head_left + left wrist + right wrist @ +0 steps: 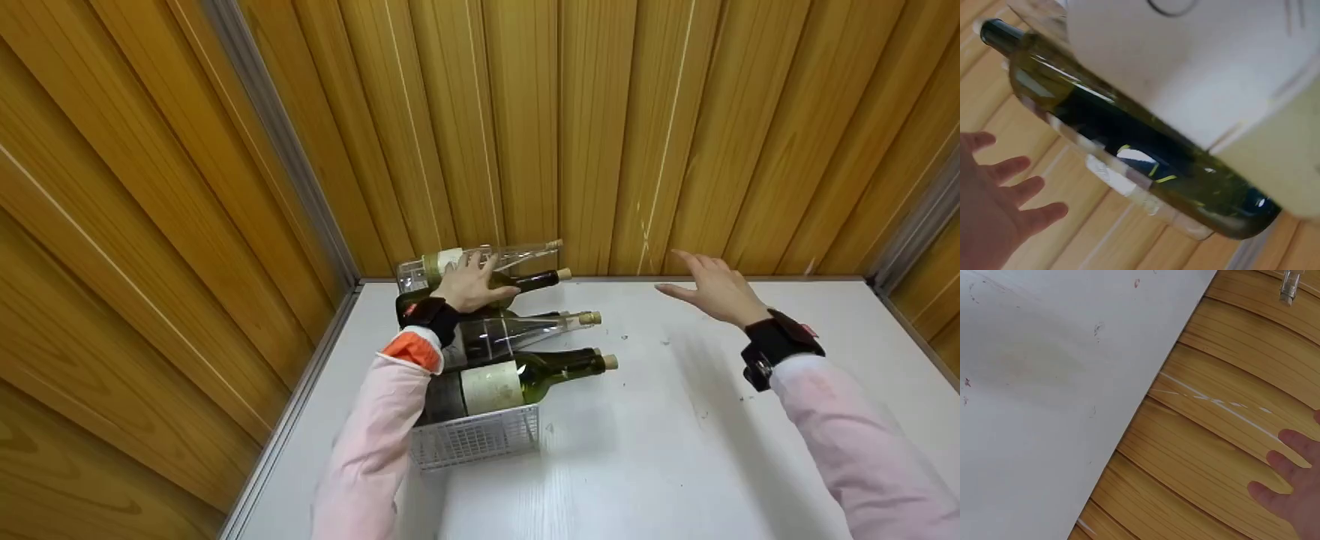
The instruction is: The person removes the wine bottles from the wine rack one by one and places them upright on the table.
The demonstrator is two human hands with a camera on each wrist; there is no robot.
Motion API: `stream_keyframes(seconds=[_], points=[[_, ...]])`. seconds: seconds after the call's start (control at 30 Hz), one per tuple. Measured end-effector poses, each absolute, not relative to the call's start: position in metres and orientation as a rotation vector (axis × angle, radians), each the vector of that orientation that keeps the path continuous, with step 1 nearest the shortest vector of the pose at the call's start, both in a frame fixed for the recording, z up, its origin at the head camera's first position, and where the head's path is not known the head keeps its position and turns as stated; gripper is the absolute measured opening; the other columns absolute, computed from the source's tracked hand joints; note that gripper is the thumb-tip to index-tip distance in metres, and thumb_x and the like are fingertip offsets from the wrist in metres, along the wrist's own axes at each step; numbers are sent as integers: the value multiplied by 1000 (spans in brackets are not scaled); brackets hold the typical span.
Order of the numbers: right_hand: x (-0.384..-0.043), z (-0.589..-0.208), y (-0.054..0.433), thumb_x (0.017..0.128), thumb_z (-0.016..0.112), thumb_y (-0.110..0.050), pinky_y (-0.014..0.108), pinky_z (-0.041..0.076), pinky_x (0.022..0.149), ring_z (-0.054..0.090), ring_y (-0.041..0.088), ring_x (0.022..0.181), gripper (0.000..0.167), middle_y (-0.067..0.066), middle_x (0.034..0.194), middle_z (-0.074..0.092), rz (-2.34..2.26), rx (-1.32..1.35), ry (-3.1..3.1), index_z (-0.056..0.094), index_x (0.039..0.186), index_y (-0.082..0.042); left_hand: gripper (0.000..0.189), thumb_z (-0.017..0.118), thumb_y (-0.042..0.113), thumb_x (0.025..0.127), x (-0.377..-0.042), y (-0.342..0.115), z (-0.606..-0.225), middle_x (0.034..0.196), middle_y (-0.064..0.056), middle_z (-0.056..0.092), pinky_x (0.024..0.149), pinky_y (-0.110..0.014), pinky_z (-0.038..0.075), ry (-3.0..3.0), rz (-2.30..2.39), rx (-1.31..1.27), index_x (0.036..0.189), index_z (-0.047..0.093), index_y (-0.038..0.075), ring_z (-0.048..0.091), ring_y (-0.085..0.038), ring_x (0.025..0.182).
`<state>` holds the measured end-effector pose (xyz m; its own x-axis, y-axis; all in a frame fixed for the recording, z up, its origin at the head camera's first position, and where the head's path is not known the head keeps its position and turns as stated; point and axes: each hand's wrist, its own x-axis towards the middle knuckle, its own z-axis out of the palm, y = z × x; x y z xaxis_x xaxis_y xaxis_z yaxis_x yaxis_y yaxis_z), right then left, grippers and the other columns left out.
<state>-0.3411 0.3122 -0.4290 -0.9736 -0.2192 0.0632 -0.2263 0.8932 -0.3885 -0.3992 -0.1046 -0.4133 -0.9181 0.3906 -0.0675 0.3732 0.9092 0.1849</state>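
My left hand [469, 287] is over the far bottles of a group lying on their sides in a white wire basket [480, 435]. Its fingers are spread, and in the left wrist view they stand apart from a dark green wine bottle [1117, 124]. Beyond it lies a clear bottle [525, 253] with a pale label. Nearer me are another clear bottle [517, 334] and a green corked bottle [536, 375] with a cream label. My right hand [720, 291] hovers over the right side of the white table with fingers extended, holding nothing.
The white table [645, 465] meets a wood-panelled wall [592, 135] at the back and another panelled wall [135, 262] on the left, with a grey metal strip [292, 390] along the left edge. All corks point right.
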Motion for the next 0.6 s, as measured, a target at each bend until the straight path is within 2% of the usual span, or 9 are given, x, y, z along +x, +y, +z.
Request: stream_keyframes(seconds=[0.13,0.2,0.23,0.33,0.4,0.47,0.5,0.57,0.6], points=[[-329,-437,315,112,62,-48,82,30,123,34,65,153,86,44,164,39,765,412,-3026,33,165,12,95,51,72,106,-382,-106,-406,180,-29,25,135,-72,20,2883,174,736,176,25,14,22,-49,169],[-323,-441,315,111,64,-46,81,32,122,38,64,151,83,44,161,43,844,426,-3011,36,163,13,93,52,71,107,-373,-106,-404,178,-29,28,135,-71,24,2861,128,794,176,26,15,25,-48,168],[-320,-444,314,111,64,-45,80,34,121,41,63,150,82,44,160,45,878,432,-3001,38,162,13,88,58,61,109,-365,-104,-398,176,-30,30,134,-69,27,2839,96,811,175,28,12,28,-50,166],[-310,-451,311,111,65,-40,78,39,118,49,60,144,74,42,154,53,983,445,-2952,44,158,14,87,61,59,108,-353,-106,-404,172,-32,34,133,-68,31,2818,93,910,173,32,8,33,-52,162],[-304,-457,307,112,65,-35,74,44,116,54,58,140,67,40,150,58,1055,451,-2903,49,154,14,88,59,64,107,-348,-110,-416,165,-33,40,127,-69,39,2820,89,1017,169,38,5,41,-51,155],[-298,-463,303,113,64,-30,66,50,114,60,53,135,58,37,144,64,1121,444,-2850,53,150,13,89,56,69,106,-343,-115,-429,155,-30,47,119,-67,46,2822,99,1128,163,43,2,49,-48,144],[-295,-466,300,113,63,-28,58,53,112,64,49,132,54,35,142,66,1150,433,-2826,55,148,12,88,57,69,106,-338,-118,-432,150,-29,49,114,-67,49,2814,116,1160,160,45,1,51,-46,139],[-290,-473,296,114,61,-26,38,57,106,70,29,123,49,32,139,68,1217,396,-2788,58,147,10,85,58,69,105,-329,-122,-435,140,-25,51,106,-64,54,2804,107,1226,155,48,1,52,-41,129],[-287,-476,294,114,60,-25,29,55,103,69,17,119,47,31,139,69,1263,373,-2765,59,147,9,82,62,64,106,-322,-123,-432,138,-24,51,107,-61,54,2780,124,1228,154,49,0,52,-41,128]])
